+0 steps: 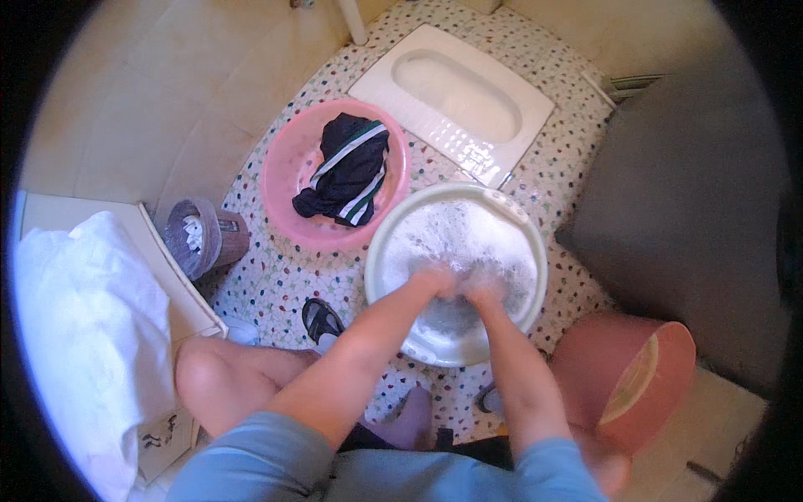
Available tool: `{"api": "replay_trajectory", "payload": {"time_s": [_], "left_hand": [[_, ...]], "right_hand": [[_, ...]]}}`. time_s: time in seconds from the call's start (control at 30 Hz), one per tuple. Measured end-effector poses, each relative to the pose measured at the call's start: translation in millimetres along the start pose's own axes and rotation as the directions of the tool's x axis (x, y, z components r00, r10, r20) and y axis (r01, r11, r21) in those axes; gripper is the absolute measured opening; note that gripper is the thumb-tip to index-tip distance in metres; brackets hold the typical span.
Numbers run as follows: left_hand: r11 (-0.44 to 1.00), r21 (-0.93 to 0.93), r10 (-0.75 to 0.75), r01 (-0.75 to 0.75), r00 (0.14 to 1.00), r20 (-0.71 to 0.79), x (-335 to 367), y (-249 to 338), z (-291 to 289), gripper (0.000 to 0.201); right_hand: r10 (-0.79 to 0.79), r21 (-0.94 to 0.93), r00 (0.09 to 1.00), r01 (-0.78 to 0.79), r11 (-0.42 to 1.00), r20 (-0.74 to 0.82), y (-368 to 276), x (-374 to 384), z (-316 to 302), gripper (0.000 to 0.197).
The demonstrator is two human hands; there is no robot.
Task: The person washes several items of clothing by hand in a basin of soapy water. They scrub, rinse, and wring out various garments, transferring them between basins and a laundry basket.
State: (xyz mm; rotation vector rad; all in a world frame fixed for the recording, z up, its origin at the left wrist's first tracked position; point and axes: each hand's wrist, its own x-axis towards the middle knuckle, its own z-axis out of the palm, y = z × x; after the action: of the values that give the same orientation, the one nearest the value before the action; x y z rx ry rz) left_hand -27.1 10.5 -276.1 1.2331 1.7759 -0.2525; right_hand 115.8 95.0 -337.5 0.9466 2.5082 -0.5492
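Observation:
A pale green-white basin (pixel 374 266) stands on the floor before me, full of white suds (pixel 489 226) over greyish water. My left hand (pixel 436 278) and my right hand (pixel 486 287) are close together in the middle of it, dipped in the foam. Both are blurred, and suds and water hide their fingers. Whether they hold anything under the surface cannot be made out. Touching the basin's upper left is a pink basin (pixel 280 197), where a dark garment (pixel 350 167) with white and green stripes lies bunched up.
Beyond the basins a white squat toilet (pixel 535 109) is set in the speckled tile floor (pixel 326 84). A lined waste bin (pixel 230 237) stands at the left, near a white cloth (pixel 92 335). To the right are a tilted reddish bucket (pixel 602 368) and a large dark grey covered shape (pixel 677 209).

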Motion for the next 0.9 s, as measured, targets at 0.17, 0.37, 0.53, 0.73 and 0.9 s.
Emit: {"api": "replay_trajectory", "payload": {"time_s": [0.17, 0.37, 0.53, 0.73, 0.9], "left_hand": [[0.978, -0.150, 0.034, -0.145, 0.820, -0.572, -61, -13, 21, 0.098], [0.759, -0.395, 0.104, -0.518, 0.694, -0.712, -84, -18, 35, 0.106], [0.343, -0.378, 0.186, -0.860, 0.456, -0.870, -157, 33, -5, 0.062], [0.296, -0.533, 0.102, -0.793, 0.581, -0.808, -198, 69, -61, 0.053], [0.171, -0.755, -0.082, -0.634, 0.754, -0.652, -207, 74, -91, 0.035]], "right_hand": [[0.125, 0.353, 0.931, 0.004, 0.936, -0.343, -72, -86, -100, 0.025], [-0.093, 0.381, 0.768, 0.414, 0.827, -0.633, -132, -170, -230, 0.023], [-0.137, 0.329, 0.591, 0.610, 0.721, -0.795, -182, -260, -341, 0.025], [0.016, 0.479, 0.513, 0.789, 0.384, -0.858, -191, -294, -438, 0.030], [0.268, 0.743, 0.781, 0.622, -0.250, -0.564, -122, -280, -450, 0.015]]}}
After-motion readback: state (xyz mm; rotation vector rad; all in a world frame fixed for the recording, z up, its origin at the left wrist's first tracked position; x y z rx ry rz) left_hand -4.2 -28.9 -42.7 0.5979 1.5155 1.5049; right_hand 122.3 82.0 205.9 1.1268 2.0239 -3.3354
